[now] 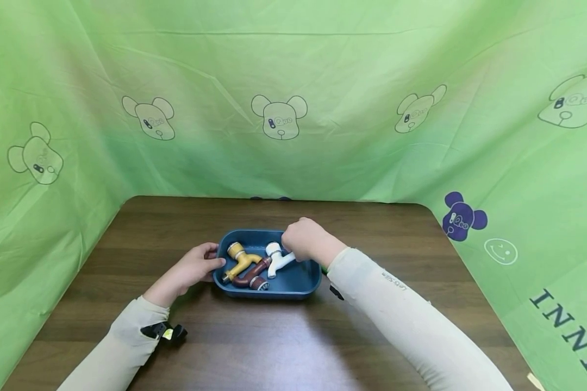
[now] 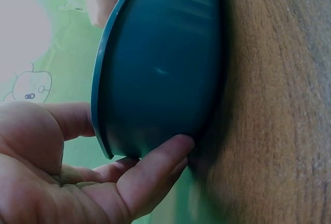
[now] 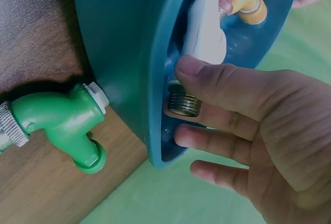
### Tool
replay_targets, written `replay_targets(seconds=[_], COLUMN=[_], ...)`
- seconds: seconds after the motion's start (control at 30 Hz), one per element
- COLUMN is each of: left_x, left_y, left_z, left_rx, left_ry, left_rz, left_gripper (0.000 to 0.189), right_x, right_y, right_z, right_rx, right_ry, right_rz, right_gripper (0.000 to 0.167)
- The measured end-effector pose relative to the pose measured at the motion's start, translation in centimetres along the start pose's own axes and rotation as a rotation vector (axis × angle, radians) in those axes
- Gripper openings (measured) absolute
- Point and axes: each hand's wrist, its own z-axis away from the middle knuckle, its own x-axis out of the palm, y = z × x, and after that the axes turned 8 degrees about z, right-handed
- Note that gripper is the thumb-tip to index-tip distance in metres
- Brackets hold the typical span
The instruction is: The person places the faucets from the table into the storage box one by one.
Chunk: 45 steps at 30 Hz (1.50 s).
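Observation:
A blue plastic basin (image 1: 293, 293) stands on the table. My left hand (image 1: 198, 264) grips its left end, thumb at the rim and fingers against the outer wall (image 2: 160, 74). Inside lie a yellow tap (image 1: 244, 260), a dark red tap (image 1: 247, 279) and a white tap (image 1: 274, 262). Over the basin's right side, my right hand (image 1: 307, 240) pinches the white tap near its threaded metal end (image 3: 184, 102) between thumb and forefinger; the other fingers are spread. A green tap (image 3: 67, 120) lies on the table beside the basin's right end, mostly hidden by the right arm in the head view.
The brown wooden table (image 1: 176, 228) reaches back to a green printed cloth (image 1: 205, 163) hanging behind and at both sides. A dark wrist strap (image 1: 163, 331) sits on the left sleeve. A small pale object (image 1: 535, 381) is at the lower right edge.

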Motion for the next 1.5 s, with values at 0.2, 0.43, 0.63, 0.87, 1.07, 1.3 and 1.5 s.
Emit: replay_targets(seconds=[0.2, 0.43, 0.63, 0.87, 1.07, 1.3, 1.5], left_x=[0.1, 0.1, 0.0, 0.0, 0.1, 0.1, 0.1], left_y=[-0.2, -0.1, 0.1, 0.2, 0.2, 0.2, 0.2], left_z=[0.0, -0.1, 0.0, 0.0, 0.0, 0.2, 0.2], left_rx=[-0.002, -0.008, -0.005, -0.002, 0.001, 0.008, 0.004], left_ry=[0.001, -0.004, -0.002, 0.001, -0.003, -0.006, -0.004], left_rz=[0.006, 0.004, -0.001, -0.007, 0.002, 0.000, -0.003], left_gripper=[0.054, 0.056, 0.055, 0.053, 0.055, 0.054, 0.055], right_x=[0.2, 0.3, -0.2, -0.4, -0.3, 0.2, 0.5], right_y=[-0.1, 0.0, 0.1, -0.1, -0.3, -0.5, -0.6], right_z=[-0.1, -0.4, -0.5, -0.8, -0.9, -1.2, -1.4], right_rx=[-0.010, -0.024, -0.034, -0.040, -0.038, -0.039, -0.038], right_ry=[0.015, 0.011, -0.011, -0.031, -0.042, -0.023, -0.009], right_rz=[0.048, 0.071, 0.073, 0.112, 0.145, 0.183, 0.194], right_gripper=[0.015, 0.013, 0.010, 0.005, 0.004, 0.009, 0.008])
